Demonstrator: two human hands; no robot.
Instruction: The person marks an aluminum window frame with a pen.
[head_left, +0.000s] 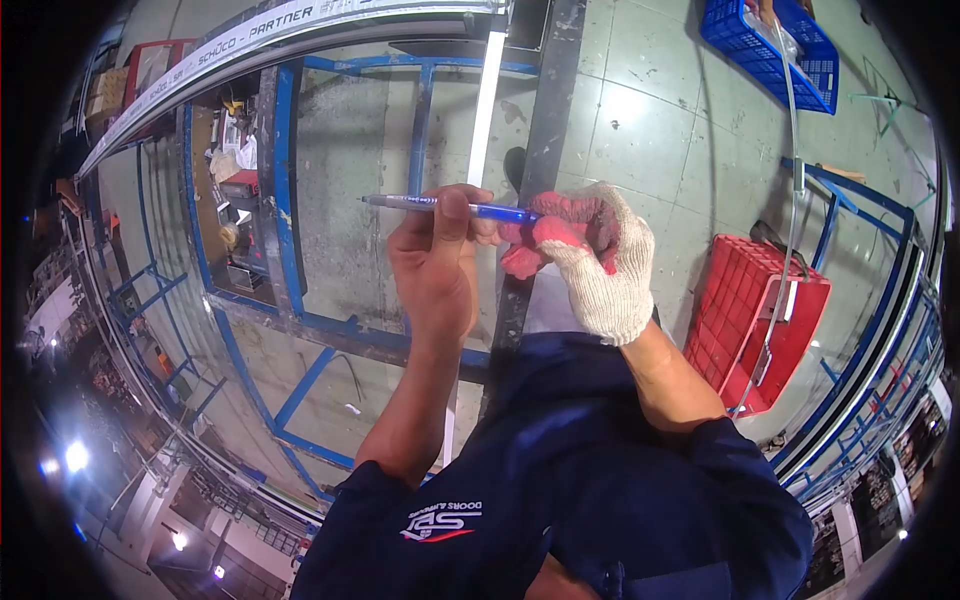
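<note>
A blue ballpoint pen [500, 212] with a clear barrel lies almost level in front of my chest. My left hand [436, 265] is bare and closed on the pen's middle, thumb on top. The clear end points left, past my fingers. My right hand [600, 255] wears a white knitted glove with red-coated fingers. Its curled fingertips meet the blue end of the pen and partly cover it, in a pinch. Both hands are above a dark frame bar [545, 130] and a white profile [487, 100].
A long profile with printed tape [240, 50] crosses the upper left. Blue metal frames [287, 190] stand below, beside a shelf of tools [238, 190]. To the right are a red crate [700, 330] and a blue crate [745, 50], with a person's hand at the blue one.
</note>
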